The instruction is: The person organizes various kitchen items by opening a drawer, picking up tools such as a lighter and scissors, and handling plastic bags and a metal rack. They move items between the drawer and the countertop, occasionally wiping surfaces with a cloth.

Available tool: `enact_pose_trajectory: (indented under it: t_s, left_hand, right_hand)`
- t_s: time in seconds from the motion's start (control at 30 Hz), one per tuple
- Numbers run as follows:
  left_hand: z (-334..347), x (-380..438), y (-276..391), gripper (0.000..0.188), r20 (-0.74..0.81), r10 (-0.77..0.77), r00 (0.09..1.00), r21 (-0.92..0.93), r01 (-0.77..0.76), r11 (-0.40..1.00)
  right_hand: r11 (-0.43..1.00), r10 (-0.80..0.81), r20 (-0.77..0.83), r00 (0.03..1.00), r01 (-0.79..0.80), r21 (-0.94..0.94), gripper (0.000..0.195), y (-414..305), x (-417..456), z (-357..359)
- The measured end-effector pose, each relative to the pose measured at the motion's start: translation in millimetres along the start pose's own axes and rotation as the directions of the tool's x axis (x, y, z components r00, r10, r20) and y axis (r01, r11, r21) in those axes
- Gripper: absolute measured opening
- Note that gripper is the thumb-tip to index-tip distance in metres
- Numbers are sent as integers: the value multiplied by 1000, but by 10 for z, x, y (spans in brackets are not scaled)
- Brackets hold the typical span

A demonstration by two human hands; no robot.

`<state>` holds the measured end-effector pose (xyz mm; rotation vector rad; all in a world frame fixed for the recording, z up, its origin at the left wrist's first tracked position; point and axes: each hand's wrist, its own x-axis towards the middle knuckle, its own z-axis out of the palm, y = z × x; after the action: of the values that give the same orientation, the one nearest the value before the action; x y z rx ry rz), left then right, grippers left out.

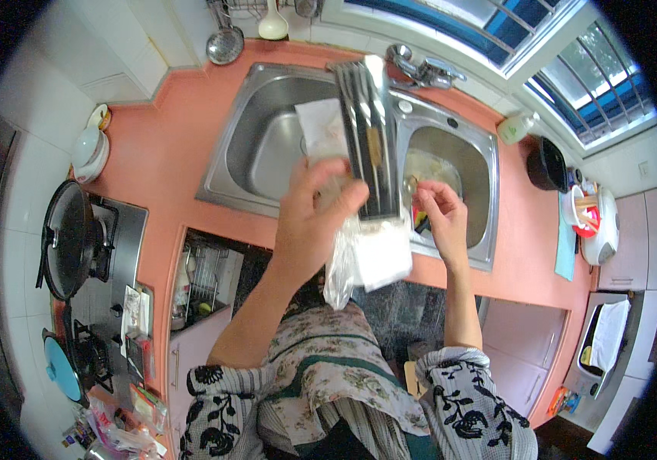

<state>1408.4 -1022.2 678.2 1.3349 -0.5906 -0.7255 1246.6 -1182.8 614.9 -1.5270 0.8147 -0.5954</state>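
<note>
My left hand (314, 213) grips a long dark pack in shiny clear plastic (371, 138), raised over the divider of the double stainless-steel sink (271, 155). A small gold-brown patch shows on its front; the contents cannot be made out. From its lower end hang a white sheet (383, 256) and a crumpled clear plastic bag (339, 273). White paper (321, 123) shows behind the pack, over the left basin. My right hand (443, 215) is over the right basin, thumb and forefinger close together beside a small shiny piece (411, 183). Whether they pinch it is unclear.
Behind the sink stands a chrome faucet (429, 72). A soap bottle (517, 127), a black container (546, 164) and a white rice cooker (601, 227) line the right counter. To the left are bowls (90, 149) and a gas stove with a lidded wok (70, 240) and blue-lidded pan (63, 368).
</note>
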Motion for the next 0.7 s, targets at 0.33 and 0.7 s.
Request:
enact_pose_trajectory:
  t_s: [0.33,0.7]
  left_hand:
    - [129,-11,136,21,1,-127,992,-549,107,829]
    - [104,-149,39,22,19,-100,995,-400,100,911]
  right_hand:
    - [786,-513,57,857,495,-369,25,-1021,-457,344]
    - [920,-373,136,918,385,-75,12,-883,-461,434]
